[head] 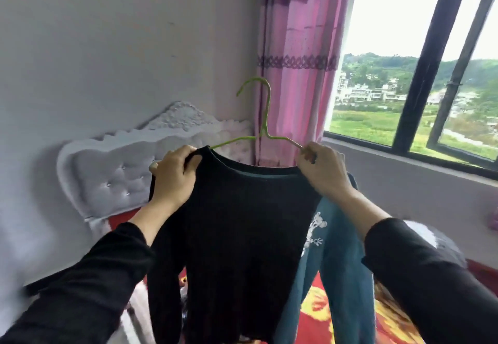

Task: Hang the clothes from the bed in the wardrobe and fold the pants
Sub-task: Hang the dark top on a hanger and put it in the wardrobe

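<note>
Sleeved forearms (80, 289) are raised; the black top (242, 222) is held above the bed (315, 327), its shoulder clenched in the left hand (175, 179), green hanger (265, 117) and cloth pinched in the right hand (323, 171). Soft and light, it is judged best gripped at the shoulders.

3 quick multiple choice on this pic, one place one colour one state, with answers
1. Where are the jeans? A. on the windowsill B. on the red bedspread behind the black top C. on the floor
2. Hanger colour? A. green B. white C. red
3. Left hand? A. idle B. on the headboard C. gripping the top
B, they lie there, past the top's edge; A, green hook against the pink curtain; C, fingers curl round the top's shoulder.
</note>
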Demonstrator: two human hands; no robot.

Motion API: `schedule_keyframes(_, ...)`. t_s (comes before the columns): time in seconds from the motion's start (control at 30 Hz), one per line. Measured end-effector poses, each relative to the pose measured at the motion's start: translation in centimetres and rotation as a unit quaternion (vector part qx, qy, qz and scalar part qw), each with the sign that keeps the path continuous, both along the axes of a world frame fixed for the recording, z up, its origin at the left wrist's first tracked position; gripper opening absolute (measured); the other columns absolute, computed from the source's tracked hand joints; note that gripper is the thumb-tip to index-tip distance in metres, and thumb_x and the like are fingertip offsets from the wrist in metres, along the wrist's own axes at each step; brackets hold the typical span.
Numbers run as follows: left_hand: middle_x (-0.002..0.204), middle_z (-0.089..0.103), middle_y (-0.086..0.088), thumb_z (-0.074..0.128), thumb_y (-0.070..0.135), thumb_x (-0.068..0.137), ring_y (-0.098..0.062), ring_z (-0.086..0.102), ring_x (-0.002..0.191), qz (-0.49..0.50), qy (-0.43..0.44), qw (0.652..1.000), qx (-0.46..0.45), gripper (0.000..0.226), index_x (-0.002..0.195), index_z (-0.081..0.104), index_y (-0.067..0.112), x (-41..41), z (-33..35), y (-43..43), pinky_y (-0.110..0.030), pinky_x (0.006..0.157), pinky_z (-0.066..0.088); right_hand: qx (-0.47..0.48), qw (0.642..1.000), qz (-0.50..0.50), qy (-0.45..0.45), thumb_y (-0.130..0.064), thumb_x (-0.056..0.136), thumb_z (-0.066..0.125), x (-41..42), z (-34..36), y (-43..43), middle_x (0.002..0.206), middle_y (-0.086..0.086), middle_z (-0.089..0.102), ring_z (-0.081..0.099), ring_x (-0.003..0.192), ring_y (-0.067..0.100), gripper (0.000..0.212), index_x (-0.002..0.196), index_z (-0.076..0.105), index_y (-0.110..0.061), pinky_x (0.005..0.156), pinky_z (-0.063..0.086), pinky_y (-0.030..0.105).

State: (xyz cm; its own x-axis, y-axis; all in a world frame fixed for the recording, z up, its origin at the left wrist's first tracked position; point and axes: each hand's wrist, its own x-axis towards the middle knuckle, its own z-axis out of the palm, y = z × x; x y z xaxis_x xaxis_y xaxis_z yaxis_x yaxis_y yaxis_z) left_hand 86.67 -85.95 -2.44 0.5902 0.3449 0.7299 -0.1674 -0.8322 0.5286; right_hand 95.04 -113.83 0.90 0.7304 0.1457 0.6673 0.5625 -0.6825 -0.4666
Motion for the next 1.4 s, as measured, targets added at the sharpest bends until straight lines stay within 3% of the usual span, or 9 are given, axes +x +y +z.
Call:
schedule_keyframes(0.23, 0.083, 0.063, 0.013, 0.056, 0.023, 0.096, -0.021, 0.062, 0.085, 0.073, 0.004, 0.997, -0.013, 0.012, 0.099, 0.067, 0.023, -9.9, -0.5, 12.0, -0.048, 0.096, 0.038, -0.046, 0.967, 0.245, 0.048, -0.065, 0.077, 0.061, -6.2, 2.8, 18.0, 0.051, -0.012, 0.049, 0.042, 0.047, 0.005, 0.038, 0.072, 0.060, -0.027, 0.051, 0.037, 0.027)
schedule_keyframes(0.4, 0.100, 0.074, 0.009, 0.063, 0.018, 0.091, -0.017, 0.066, 0.098, 0.111, -0.015, 0.993, -0.045, 0.022, 0.105, 0.074, 0.032, -17.3, -2.2, 22.0, -0.054, 0.104, 0.036, -0.068, 0.949, 0.295, 0.087, -0.052, 0.085, 0.062, -10.3, 2.4, 31.4, 0.055, -0.006, 0.054, 0.045, 0.049, 0.011, 0.037, 0.072, 0.069, -0.019, 0.051, 0.038, 0.027)
schedule_keyframes(0.57, 0.105, 0.070, 0.020, 0.058, 0.023, 0.095, -0.003, 0.060, 0.102, 0.175, 0.001, 0.983, -0.049, 0.026, 0.106, 0.069, 0.044, -24.5, -3.7, 31.8, -0.041, 0.112, 0.007, -0.095, 0.930, 0.342, 0.090, -0.046, 0.087, 0.062, -15.7, 0.4, 43.4, 0.057, -0.002, 0.054, 0.047, 0.053, 0.014, 0.037, 0.065, 0.063, -0.016, 0.055, 0.040, 0.031)
schedule_keyframes(0.73, 0.115, 0.068, 0.016, 0.057, 0.024, 0.094, -0.008, 0.060, 0.109, 0.248, 0.100, 0.963, -0.031, 0.032, 0.118, 0.064, 0.043, -30.6, -5.5, 40.1, -0.054, 0.115, 0.020, -0.105, 0.901, 0.400, 0.134, -0.040, 0.088, 0.063, -20.2, -1.2, 53.0, 0.056, 0.006, 0.046, 0.042, 0.052, 0.018, 0.047, 0.060, 0.051, -0.005, 0.054, 0.035, 0.030)
schedule_keyframes(1.0, 0.156, 0.029, 0.000, 0.048, 0.025, 0.097, -0.016, 0.027, 0.143, 0.267, 0.266, 0.923, -0.079, 0.054, 0.149, 0.032, 0.026, -35.0, -7.0, 51.3, -0.033, 0.116, 0.023, -0.203, 0.865, 0.443, 0.119, -0.033, 0.093, 0.058, -25.6, -1.4, 66.2, 0.061, 0.003, 0.055, 0.050, 0.057, 0.020, 0.039, 0.059, 0.051, -0.016, 0.055, 0.041, 0.031)
schedule_keyframes(1.13, 0.157, 0.027, 0.000, 0.043, 0.024, 0.098, -0.021, 0.037, 0.137, 0.278, 0.335, 0.897, -0.079, 0.057, 0.151, 0.023, 0.031, -34.9, -6.1, 57.4, -0.033, 0.108, 0.032, -0.259, 0.850, 0.446, 0.110, -0.022, 0.097, 0.050, -26.7, -0.3, 72.2, 0.084, 0.014, 0.067, 0.062, 0.076, 0.029, 0.026, 0.078, 0.058, -0.007, 0.069, 0.051, 0.036)
schedule_keyframes(1.2, 0.146, 0.044, -0.005, 0.042, 0.023, 0.097, -0.016, 0.060, 0.105, 0.269, 0.340, 0.896, -0.094, 0.057, 0.150, 0.025, 0.034, -34.2, -5.8, 60.7, -0.021, 0.083, 0.047, -0.268, 0.847, 0.448, 0.106, -0.020, 0.097, 0.050, -26.6, 0.3, 75.2, 0.085, 0.016, 0.068, 0.063, 0.072, 0.028, 0.024, 0.088, 0.063, -0.001, 0.070, 0.054, 0.037)
schedule_keyframes(1.3, 0.133, 0.057, -0.010, 0.041, 0.019, 0.094, -0.006, 0.061, 0.072, 0.236, 0.346, 0.901, -0.116, 0.059, 0.149, 0.026, 0.036, -32.5, -6.1, 65.0, -0.008, 0.047, 0.036, -0.309, 0.838, 0.437, 0.107, -0.018, 0.096, 0.049, -26.0, 0.5, 79.8, 0.071, 0.011, 0.064, 0.056, 0.046, 0.018, 0.026, 0.078, 0.059, -0.002, 0.049, 0.049, 0.025)
schedule_keyframes(1.4, 0.142, 0.049, -0.005, 0.043, 0.016, 0.095, -0.024, 0.058, 0.115, 0.223, 0.355, 0.902, -0.101, 0.058, 0.148, 0.030, 0.032, -30.8, -5.5, 69.4, -0.022, 0.082, 0.049, -0.339, 0.825, 0.431, 0.136, -0.015, 0.096, 0.049, -25.2, 0.2, 84.8, 0.062, 0.009, 0.063, 0.060, 0.041, 0.017, 0.031, 0.068, 0.055, -0.004, 0.044, 0.050, 0.022)
